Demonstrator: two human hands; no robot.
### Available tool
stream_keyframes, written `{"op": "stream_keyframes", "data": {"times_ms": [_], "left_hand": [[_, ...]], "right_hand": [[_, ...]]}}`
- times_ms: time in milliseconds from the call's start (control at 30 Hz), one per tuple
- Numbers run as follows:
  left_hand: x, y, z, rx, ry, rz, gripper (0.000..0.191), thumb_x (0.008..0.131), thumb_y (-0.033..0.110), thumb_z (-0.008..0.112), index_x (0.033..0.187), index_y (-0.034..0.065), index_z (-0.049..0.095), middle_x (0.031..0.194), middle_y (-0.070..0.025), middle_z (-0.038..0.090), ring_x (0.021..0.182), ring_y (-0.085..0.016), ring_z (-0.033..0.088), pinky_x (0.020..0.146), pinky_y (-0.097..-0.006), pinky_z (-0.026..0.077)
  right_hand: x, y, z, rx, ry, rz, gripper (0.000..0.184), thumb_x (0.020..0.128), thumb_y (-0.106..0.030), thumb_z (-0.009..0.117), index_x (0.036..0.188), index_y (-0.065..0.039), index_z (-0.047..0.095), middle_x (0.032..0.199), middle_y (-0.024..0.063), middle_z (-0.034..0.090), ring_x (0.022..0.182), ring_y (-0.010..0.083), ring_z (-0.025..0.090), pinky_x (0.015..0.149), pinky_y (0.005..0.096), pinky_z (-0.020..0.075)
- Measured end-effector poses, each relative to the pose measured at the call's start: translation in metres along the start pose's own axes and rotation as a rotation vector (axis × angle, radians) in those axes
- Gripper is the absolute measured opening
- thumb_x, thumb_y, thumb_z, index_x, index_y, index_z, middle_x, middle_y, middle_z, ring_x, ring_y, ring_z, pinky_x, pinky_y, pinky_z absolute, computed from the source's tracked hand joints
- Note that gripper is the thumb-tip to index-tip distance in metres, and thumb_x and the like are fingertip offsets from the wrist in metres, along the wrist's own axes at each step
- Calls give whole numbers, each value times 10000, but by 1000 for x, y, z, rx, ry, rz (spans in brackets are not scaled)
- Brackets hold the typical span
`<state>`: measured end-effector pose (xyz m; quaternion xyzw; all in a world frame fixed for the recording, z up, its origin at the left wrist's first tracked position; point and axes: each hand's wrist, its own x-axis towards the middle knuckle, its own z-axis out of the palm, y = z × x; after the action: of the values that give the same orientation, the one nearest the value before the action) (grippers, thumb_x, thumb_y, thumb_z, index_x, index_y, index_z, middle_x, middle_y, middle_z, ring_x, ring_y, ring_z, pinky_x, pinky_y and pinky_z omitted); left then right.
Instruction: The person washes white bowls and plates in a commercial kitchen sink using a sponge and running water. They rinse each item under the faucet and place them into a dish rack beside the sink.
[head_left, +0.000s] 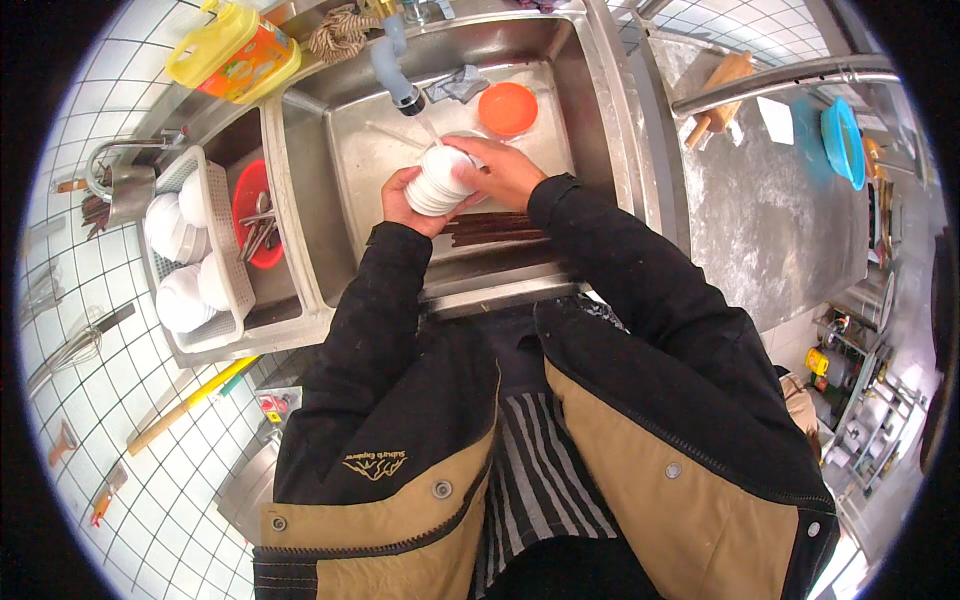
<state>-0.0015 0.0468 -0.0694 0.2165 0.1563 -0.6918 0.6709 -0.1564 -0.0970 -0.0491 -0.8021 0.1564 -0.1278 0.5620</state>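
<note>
Over the sink basin (360, 172), my left hand (405, 202) supports a tilted stack of small white dishes (435, 184) from the left and below. My right hand (502, 169) grips the stack's upper right side, its fingers reaching over the top dish. A thin stream of water falls onto the dishes from the grey faucet hose (388, 71). Below the hands, a bundle of dark brown chopsticks (495, 229) lies in the basin. An orange bowl (508, 109) and a grey cloth (459, 84) rest near the basin's far side.
At left, a white plastic basket (232, 262) holds several white bowls, beside a red bowl (247, 180) with metal spoons. A yellow detergent jug (232, 56) and striped cloth (341, 34) occupy the back ledge. Rightward, a floury metal table (757, 225) bears a rolling pin (720, 94) and blue basin (841, 142).
</note>
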Motion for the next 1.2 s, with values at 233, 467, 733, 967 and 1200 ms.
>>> {"op": "stream_keyframes", "data": {"times_ms": [233,467,733,967,1200], "left_hand": [[-7,2,9,187,116,65,619,873,305,604,1428,56,492,1397,-186,577,1269,-398,565,1036,-636,458],[-27,3,18,113,-139,-2,738,809,346,644,1487,128,453,1479,-212,501,1374,-485,455,1120,-634,394],[-16,13,12,71,-147,-10,649,859,300,626,1468,138,468,1555,-219,414,1424,-517,374,1170,-647,319],[17,15,23,128,-49,-59,441,962,259,616,1385,182,519,1335,-111,593,1256,-339,562,1044,-636,430],[14,18,22,141,-76,-85,476,948,280,642,1399,183,524,1367,-121,577,1274,-339,553,1064,-613,431]], "right_hand": [[-5,-25,8,-248,31,-17,632,961,-417,643,1436,-25,503,1282,241,643,1219,373,613,1044,421,470],[-2,-24,5,-89,327,14,331,1025,-203,530,1294,-23,598,1068,233,708,990,400,693,856,441,546],[11,-22,10,-284,444,317,330,1019,-293,607,1238,-49,650,899,198,735,818,338,736,705,413,579],[2,-51,7,-409,333,-70,470,991,-415,609,1349,-112,596,1058,200,712,948,385,687,831,454,548],[-1,-71,0,-387,190,159,525,946,-439,666,1347,-104,616,1054,203,712,947,382,693,868,430,547]]}}
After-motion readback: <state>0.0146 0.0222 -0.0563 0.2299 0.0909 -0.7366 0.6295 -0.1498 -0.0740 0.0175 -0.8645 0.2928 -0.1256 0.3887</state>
